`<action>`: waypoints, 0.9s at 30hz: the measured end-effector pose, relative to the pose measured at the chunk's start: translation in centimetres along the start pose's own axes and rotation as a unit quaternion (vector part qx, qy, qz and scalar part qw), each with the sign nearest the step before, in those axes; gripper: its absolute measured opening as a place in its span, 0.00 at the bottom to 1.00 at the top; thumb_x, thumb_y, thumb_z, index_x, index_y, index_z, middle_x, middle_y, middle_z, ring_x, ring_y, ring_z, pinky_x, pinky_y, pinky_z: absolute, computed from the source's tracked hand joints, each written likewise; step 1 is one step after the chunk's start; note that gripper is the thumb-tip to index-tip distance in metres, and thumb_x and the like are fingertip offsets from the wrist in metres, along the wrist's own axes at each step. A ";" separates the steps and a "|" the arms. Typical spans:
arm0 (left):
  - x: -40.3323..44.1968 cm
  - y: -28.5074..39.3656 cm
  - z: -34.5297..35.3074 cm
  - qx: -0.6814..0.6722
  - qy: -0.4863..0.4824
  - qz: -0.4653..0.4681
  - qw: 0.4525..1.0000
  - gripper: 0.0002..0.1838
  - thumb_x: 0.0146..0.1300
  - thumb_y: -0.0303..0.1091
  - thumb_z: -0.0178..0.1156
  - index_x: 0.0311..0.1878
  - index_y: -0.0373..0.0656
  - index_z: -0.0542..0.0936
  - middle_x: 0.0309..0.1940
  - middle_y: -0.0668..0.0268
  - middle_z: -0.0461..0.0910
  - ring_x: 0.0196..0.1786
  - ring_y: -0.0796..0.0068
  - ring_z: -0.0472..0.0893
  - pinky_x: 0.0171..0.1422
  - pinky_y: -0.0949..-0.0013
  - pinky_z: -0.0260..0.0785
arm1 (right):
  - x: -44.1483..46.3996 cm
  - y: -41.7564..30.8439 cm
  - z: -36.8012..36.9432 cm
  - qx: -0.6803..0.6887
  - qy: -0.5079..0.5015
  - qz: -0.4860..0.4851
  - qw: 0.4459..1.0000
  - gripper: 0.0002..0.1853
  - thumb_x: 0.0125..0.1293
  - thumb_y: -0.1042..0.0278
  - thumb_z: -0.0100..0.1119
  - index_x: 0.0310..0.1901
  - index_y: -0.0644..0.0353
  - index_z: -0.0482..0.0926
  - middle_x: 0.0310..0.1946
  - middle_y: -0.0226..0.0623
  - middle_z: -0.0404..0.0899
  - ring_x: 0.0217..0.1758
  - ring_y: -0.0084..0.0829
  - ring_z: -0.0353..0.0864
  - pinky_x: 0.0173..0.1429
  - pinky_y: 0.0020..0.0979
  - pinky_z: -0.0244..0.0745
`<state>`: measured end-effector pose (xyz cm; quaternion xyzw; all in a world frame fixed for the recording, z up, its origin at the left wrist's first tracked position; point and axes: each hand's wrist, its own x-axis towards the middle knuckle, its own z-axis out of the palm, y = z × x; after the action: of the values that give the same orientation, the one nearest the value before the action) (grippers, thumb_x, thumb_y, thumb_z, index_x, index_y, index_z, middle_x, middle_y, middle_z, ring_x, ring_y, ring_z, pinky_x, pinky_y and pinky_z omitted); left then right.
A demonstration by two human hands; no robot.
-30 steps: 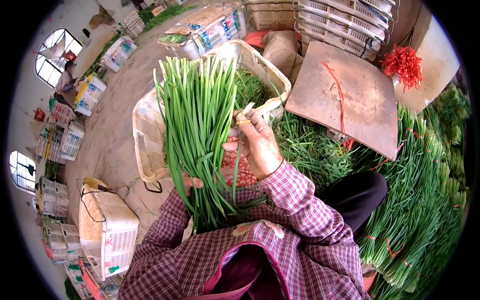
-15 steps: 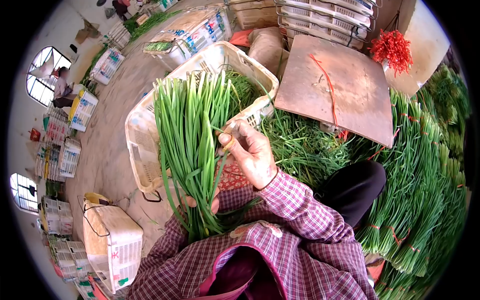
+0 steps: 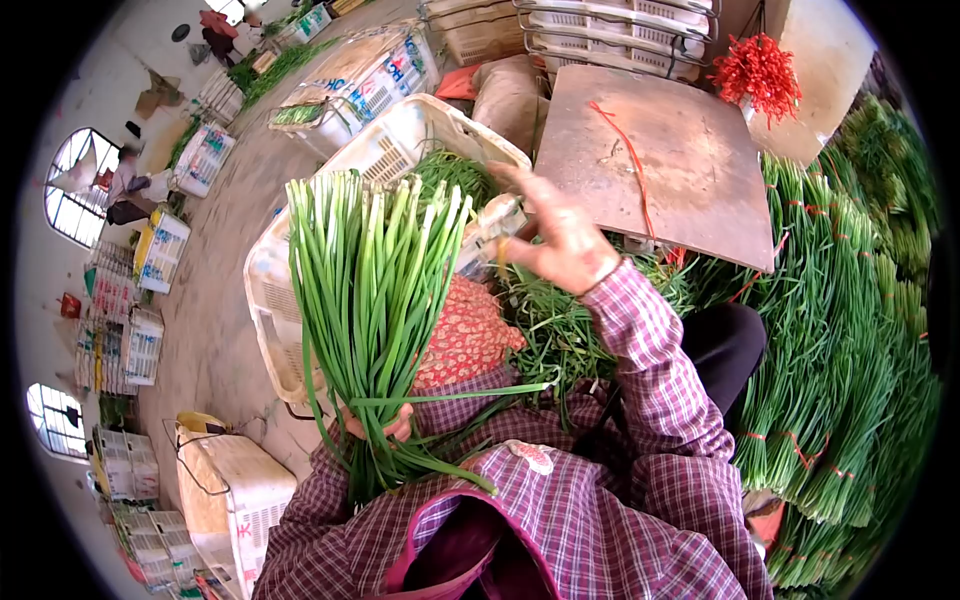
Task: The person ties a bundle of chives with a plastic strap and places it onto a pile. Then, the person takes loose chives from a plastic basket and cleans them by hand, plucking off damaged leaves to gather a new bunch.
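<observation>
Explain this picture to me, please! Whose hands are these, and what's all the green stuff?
There is no robot here. A person wears a camera on their head, looking down, so you see their own two bare hands. The left hand holds a bunch of long, thin green stalks with pale ends. The right hand is open and seems empty. Ahead is a cream plastic crate with loose green leaves inside. On the flat brown board lies a thin red strip. More tied green bundles lie on the right.

I watch from the head | facing forward, steeply down | close above left hand (image 3: pixel 385 424), right hand (image 3: pixel 562 240) | wide, round-edged
</observation>
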<state>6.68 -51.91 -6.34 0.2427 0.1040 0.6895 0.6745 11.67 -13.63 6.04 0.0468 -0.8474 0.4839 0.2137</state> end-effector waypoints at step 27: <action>-1.9 5.1 2.8 0.466 0.354 0.031 0.810 0.40 0.32 0.28 0.82 0.55 0.35 0.77 0.42 0.62 0.82 0.45 0.69 0.81 0.47 0.64 0.76 | -3.7 5.8 -10.0 0.125 -0.095 0.219 0.963 0.20 0.66 0.55 0.58 0.57 0.51 0.77 0.36 0.38 0.83 0.37 0.31 0.81 0.42 0.33 0.80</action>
<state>3.45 -54.60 -1.85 0.2696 0.6367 0.6172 0.3755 16.52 -2.64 4.26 -0.0682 -0.7861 0.6142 0.0135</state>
